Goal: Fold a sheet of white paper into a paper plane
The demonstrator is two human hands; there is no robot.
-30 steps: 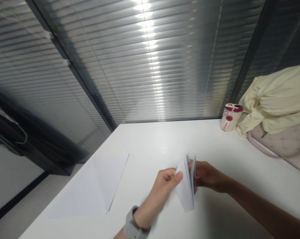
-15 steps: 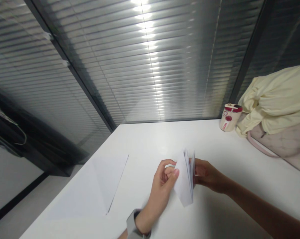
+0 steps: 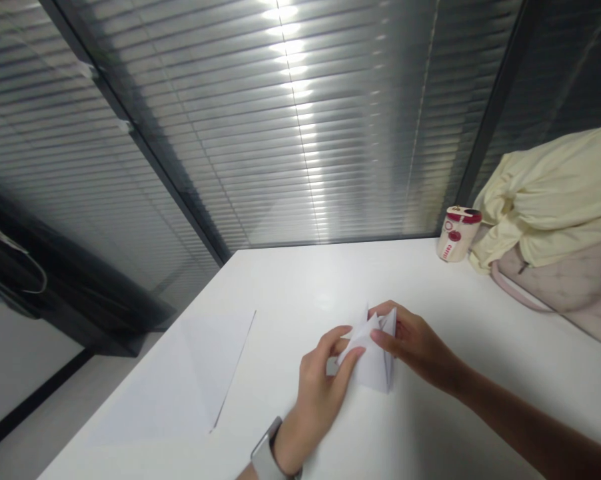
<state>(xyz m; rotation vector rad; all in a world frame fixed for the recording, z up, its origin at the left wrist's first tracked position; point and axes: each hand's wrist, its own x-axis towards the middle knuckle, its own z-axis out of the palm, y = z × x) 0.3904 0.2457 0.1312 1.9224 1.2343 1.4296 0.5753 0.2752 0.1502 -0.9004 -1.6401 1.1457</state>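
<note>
At the far left, a dark object (image 3: 40,293) hangs beyond the table, too blurred to name for certain, though it looks like a bag. Slatted window blinds (image 3: 300,133) fill the far side behind glass, above the white table (image 3: 330,280).

On the table's left part lies a flat sheet of white paper (image 3: 180,380) with a diagonal fold line, well apart from the hands. Nearer the middle, the left hand (image 3: 320,390), with a grey smartwatch (image 3: 265,457) on its wrist, pinches the near left side of a folded white paper (image 3: 368,353). The right hand (image 3: 415,343) curls around its far right side, so the two hands are close together, clamped on the same piece. It is held just over the table, or possibly resting on it.

At the far right stand a white and red tumbler (image 3: 458,233), a pale yellow garment (image 3: 545,200), and a pink quilted bag (image 3: 560,283) beneath that garment.
</note>
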